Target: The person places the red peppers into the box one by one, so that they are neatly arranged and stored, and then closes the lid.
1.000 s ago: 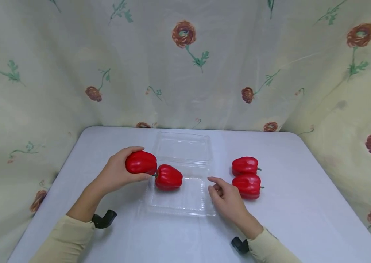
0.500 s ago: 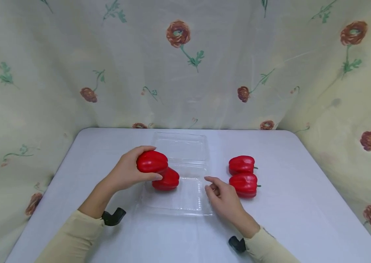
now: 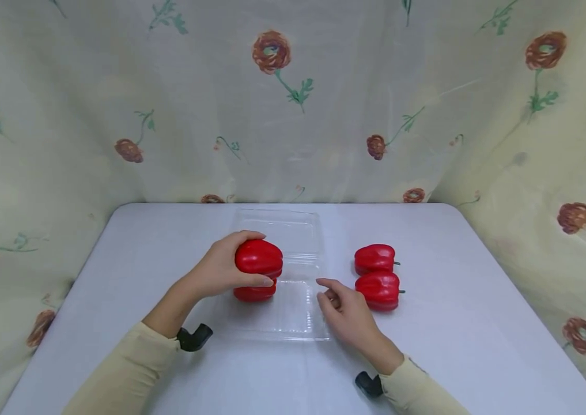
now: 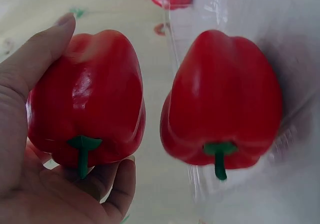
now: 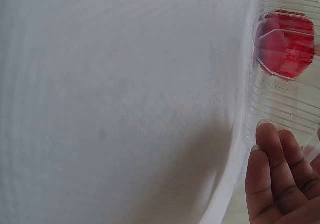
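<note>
My left hand [image 3: 220, 270] grips a red bell pepper [image 3: 259, 257] between thumb and fingers, above the clear plastic container [image 3: 293, 314]. A second bell pepper [image 3: 254, 294] lies in the container's left part and is partly hidden behind the held one. In the left wrist view both the held pepper [image 4: 90, 99] and the lying pepper [image 4: 225, 99] show green stems, with a gap between them. Close to the container's right edge, my right hand [image 3: 347, 311] hangs with fingers loosely bent and nothing in them. Through the container wall [image 5: 275, 102] a red pepper [image 5: 287, 44] shows in the right wrist view.
Two more red bell peppers [image 3: 374, 259] lie side by side on the white table [image 3: 453, 346], just right of my right hand. The container's clear lid [image 3: 277, 230] is folded back behind it. A flowered curtain [image 3: 324, 144] surrounds the table's back and sides.
My left hand has carried its pepper to the right, so it now overlaps the one in the container. The right hand has stayed by the container's edge; the whole view has shifted slightly.
</note>
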`<state>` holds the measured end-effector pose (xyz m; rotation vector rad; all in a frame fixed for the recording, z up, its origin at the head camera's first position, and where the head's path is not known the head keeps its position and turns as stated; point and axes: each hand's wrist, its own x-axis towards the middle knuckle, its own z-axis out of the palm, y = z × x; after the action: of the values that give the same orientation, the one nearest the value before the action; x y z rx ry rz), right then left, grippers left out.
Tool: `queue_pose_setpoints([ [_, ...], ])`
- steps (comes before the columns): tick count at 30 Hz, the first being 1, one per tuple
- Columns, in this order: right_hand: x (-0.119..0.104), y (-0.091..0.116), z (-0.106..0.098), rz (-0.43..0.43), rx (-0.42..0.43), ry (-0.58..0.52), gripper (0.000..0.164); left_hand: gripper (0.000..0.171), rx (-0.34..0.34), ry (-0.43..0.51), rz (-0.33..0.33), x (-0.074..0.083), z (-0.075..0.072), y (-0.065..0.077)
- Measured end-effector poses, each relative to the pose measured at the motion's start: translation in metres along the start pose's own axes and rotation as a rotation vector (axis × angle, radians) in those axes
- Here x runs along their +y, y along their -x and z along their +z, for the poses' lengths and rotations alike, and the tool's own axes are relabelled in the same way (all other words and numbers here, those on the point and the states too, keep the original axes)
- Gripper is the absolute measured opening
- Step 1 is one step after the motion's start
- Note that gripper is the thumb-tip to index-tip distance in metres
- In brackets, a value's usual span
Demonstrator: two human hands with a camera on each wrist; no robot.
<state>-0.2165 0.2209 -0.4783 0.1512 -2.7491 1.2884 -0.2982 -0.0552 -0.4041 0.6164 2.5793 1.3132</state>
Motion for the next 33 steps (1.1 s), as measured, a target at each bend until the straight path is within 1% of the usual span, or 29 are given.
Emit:
queue_pose_setpoints([
  [6, 0.001, 0.0, -0.001, -0.004, 0.002, 0.015, 0.046, 0.089, -0.01, -0.018, 0.025, 0.003, 0.01, -0.005],
  [10, 0.0, 0.001, -0.002, -0.009, 0.005, 0.019, 0.046, 0.088, -0.009, -0.026, 0.021, 0.005, 0.015, -0.008],
  [14, -0.002, 0.001, -0.003, -0.01, 0.01, 0.018, 0.045, 0.088, -0.001, -0.049, 0.031, 0.009, 0.021, -0.013],
  [22, 0.0, 0.004, -0.001, -0.014, 0.007, 0.01, 0.046, 0.09, -0.035, -0.103, 0.064, 0.015, 0.033, -0.02],
  [33, 0.002, 0.005, -0.002, -0.06, 0.023, 0.017, 0.046, 0.088, -0.048, -0.166, 0.103, 0.018, 0.043, -0.025],
])
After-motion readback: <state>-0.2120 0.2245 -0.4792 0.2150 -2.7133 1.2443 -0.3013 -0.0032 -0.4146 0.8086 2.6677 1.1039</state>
